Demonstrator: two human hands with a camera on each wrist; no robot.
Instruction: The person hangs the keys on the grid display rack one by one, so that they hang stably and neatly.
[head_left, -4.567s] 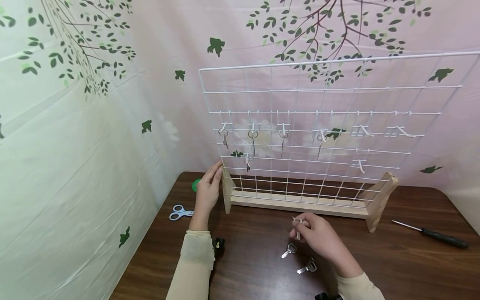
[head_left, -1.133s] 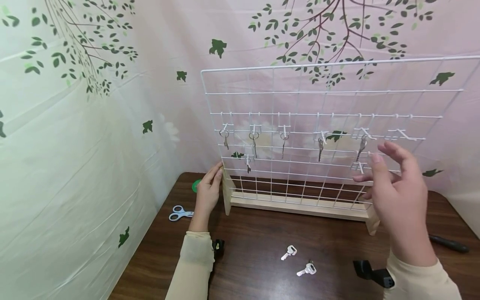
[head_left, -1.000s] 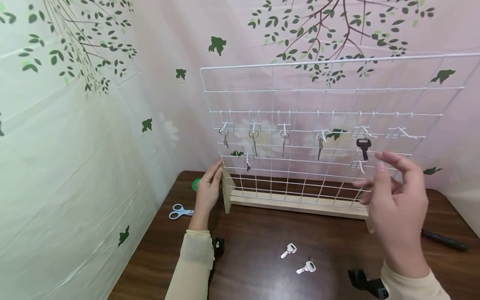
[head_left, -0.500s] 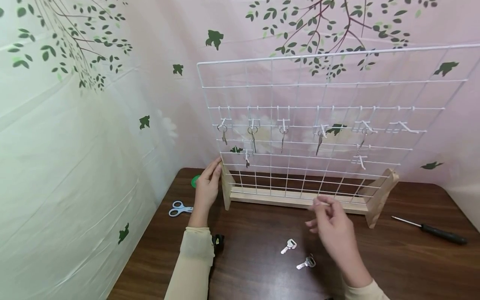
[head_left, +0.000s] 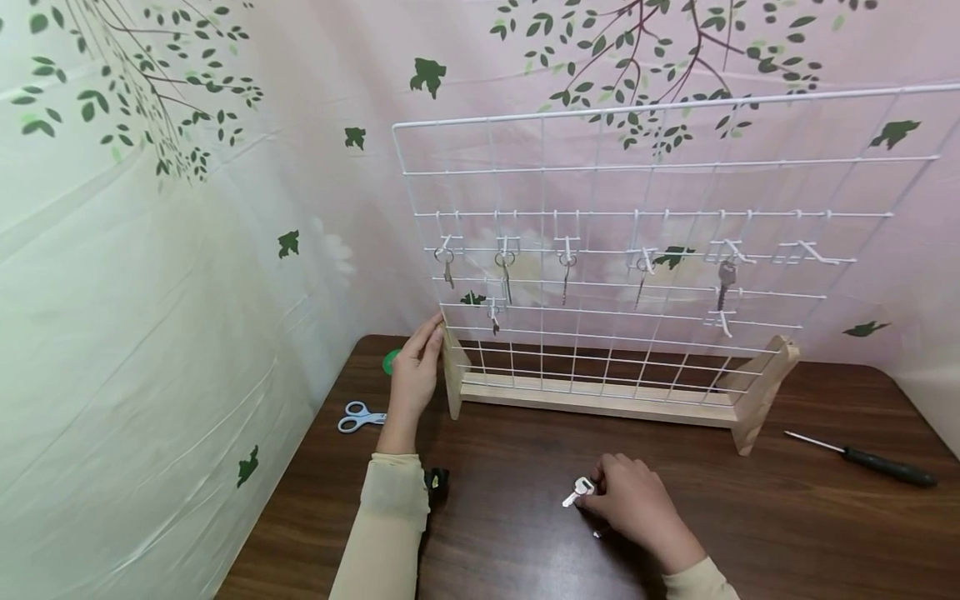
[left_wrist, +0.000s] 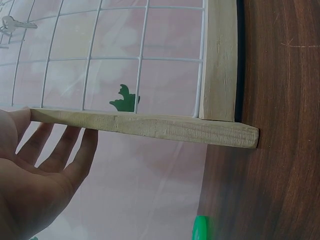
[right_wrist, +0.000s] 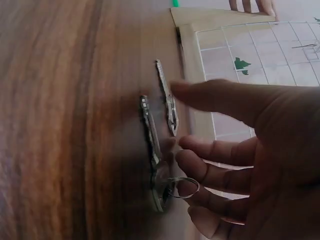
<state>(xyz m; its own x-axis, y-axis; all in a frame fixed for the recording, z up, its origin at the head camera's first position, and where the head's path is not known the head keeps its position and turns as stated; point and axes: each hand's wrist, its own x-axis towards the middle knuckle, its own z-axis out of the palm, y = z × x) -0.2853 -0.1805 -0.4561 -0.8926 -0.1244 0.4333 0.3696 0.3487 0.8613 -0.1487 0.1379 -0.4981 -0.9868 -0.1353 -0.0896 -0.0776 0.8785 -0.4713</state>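
My left hand (head_left: 415,367) holds the top of the wooden side leg (left_wrist: 150,127) of a white wire grid rack (head_left: 592,379), its fingers against the outer face. Over the table, my right hand (head_left: 637,504) is at the head of a silver key (head_left: 578,491) that lies flat. In the right wrist view, thumb and fingers are apart on either side of that key (right_wrist: 169,102). A second key (right_wrist: 156,165) with a split ring lies under the hand, mostly hidden in the head view. Several keys hang on the rack's hooks, among them one (head_left: 726,283) at the right.
Light blue scissors (head_left: 360,417) and a green round object (head_left: 390,362) lie left of the rack. At the right is a screwdriver (head_left: 885,467) with a black handle. Two hooks on the right, an upper one (head_left: 813,252) and a lower one (head_left: 722,323), carry no key.
My right hand hung a key on the right part of the rack, let go, and came down left to the keys on the table. The left hand stays on the rack's leg.
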